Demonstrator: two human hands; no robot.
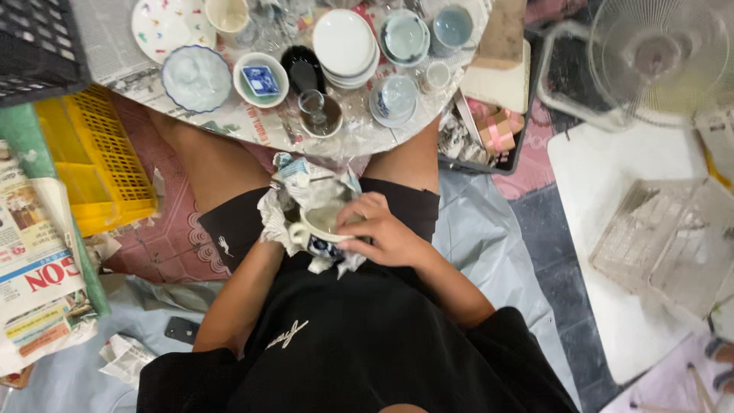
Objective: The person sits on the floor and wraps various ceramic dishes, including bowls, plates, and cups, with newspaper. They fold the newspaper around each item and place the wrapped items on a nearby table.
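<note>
While we sit with our knees under it, the round table [367,141] spreads ahead of us, crowded with a stack of white plates [345,44], a scalloped blue-rimmed bowl [196,78], a small bowl with a blue square inside [261,79], a glass cup [315,107] and several pale cups. To our right stands a white fan [657,57]; to our left lie a yellow crate [95,157] and a pile of newspapers [38,268], with a dark phone [182,330] on the sheet by our left arm. On our lap rests a white cup [317,227] with blue markings, nested in crumpled newspaper [294,191]. Our right hand [382,229] curls over its rim, fingers pinching it. Our left hand [281,229] is hidden beneath the paper, so we cannot tell its grip
</note>
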